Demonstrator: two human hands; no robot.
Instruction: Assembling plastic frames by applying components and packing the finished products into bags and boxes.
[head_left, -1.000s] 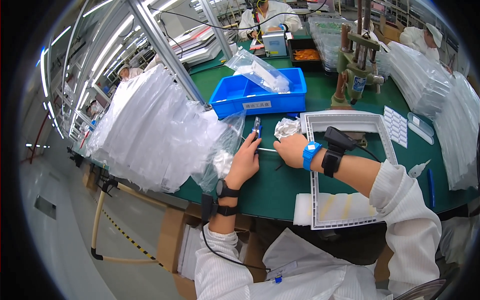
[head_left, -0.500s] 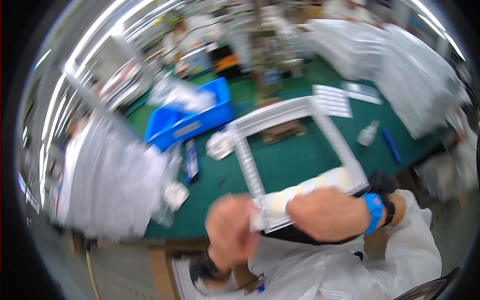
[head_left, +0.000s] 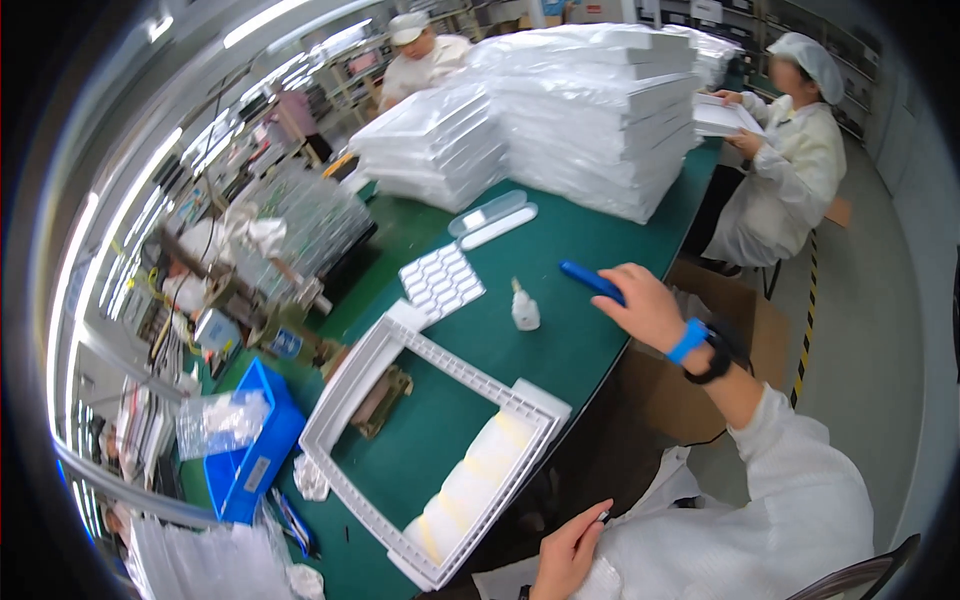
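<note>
My right hand (head_left: 642, 312) reaches out to the table's right edge. Its thumb and fingers close round the near end of a slim blue pen-like tool (head_left: 585, 275). Close to my body, my left hand (head_left: 568, 556) has its fingers pressed together, with a tiny light-and-dark bit at the tips that I cannot make out. Between my arms and the blue bin lies a white plastic frame (head_left: 470, 372), untouched by either hand. White padding with yellowish strips (head_left: 470, 490) lies along its near side. A small white dropper bottle (head_left: 524, 310) stands left of the blue tool.
Beyond the bottle are a sheet of white labels (head_left: 441, 285) and two long pale pieces (head_left: 495, 220). Tall plastic-wrapped stacks (head_left: 600, 120) fill the far side. A blue bin (head_left: 285, 425) stands at left. A co-worker (head_left: 785, 170) sits at far right, holding a white panel.
My view has swung to the right. Both hands have left the white frame; the right one has moved out to the blue tool and grips it. My left hand has drawn back toward my body.
</note>
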